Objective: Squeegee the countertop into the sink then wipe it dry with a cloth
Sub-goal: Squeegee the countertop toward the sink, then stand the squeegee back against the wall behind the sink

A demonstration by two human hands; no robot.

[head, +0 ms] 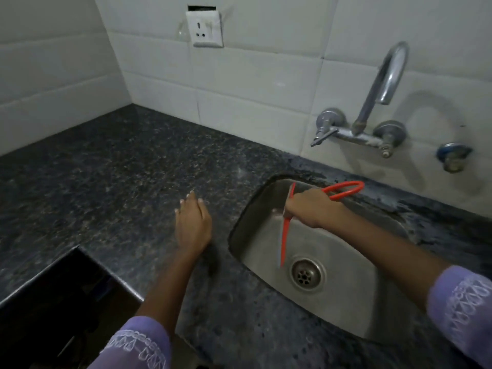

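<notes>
Red plastic marked the squeegee (287,227), which hung over the basin of the steel sink (343,296), its blade edge pointing down toward the drain (305,274) and its looped handle reaching back over the far rim. The right hand (310,207) was wrapped in a closed grip around the squeegee where handle met blade. The left hand (192,226) lay palm down with fingers loosely spread on the dark speckled countertop (111,182), just left of the sink and holding nothing. Wet patches shone on the stone behind and to the right of the basin. A chrome wall tap (372,113) arched above the sink against white tiles, with a socket (205,29) higher up to its left. Lilac embroidered sleeves (463,312) covered both forearms.
</notes>
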